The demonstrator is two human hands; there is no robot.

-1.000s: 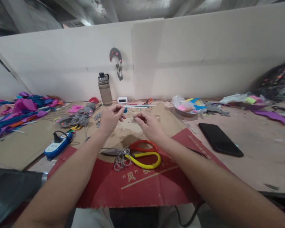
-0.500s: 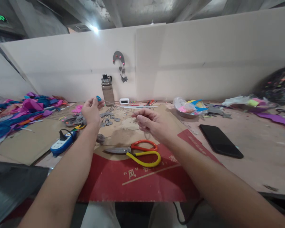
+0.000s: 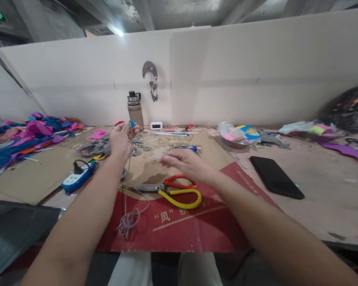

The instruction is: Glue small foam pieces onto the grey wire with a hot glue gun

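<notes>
My left hand [image 3: 121,137], raised over the left part of the table, pinches a small blue piece [image 3: 132,124]; its material is unclear. A red piece shows behind the fingers. Grey string [image 3: 129,223] hangs from this hand and lies in a loose tangle on the red part of the cardboard [image 3: 197,226]. My right hand [image 3: 181,161] hovers just beyond the scissors [image 3: 179,193], fingers curled together with nothing visible in them. The scissors have one red and one yellow handle. Past the right hand lies a blue tool [image 3: 193,148], partly hidden.
Grey cut pieces [image 3: 100,147] lie beyond my left arm, near a bottle [image 3: 135,113] and small clock [image 3: 156,125]. A blue-white power strip [image 3: 78,177] and colourful cloth scraps [image 3: 38,133] are left. A phone [image 3: 276,176] and metal bowl [image 3: 235,143] are right.
The string stretched between both hands has left my right hand and dropped into a tangle on the red cardboard. My right hand has come slightly down. The blue tool now shows.
</notes>
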